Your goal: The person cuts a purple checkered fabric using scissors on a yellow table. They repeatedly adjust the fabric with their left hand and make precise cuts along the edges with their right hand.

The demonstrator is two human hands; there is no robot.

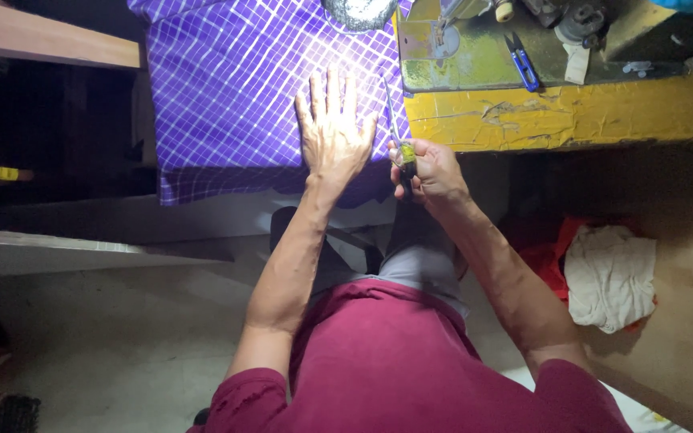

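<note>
The left hand [332, 132] lies flat, fingers spread, on the purple white-checked cloth [234, 88] draped over the table edge. The right hand [433, 170] is closed around green-handled scissors [399, 136] — blades at the cloth's right edge, beside the worn yellow wooden table [587, 112]

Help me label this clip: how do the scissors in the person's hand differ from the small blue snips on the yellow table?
The scissors are long, with slim blades and a yellow-green wrapped handle; the blue snips are short and blue-handled. The scissors are gripped in the right hand at the purple checked fabric; the snips lie untouched on the yellow table. Both point away from the person.
</note>
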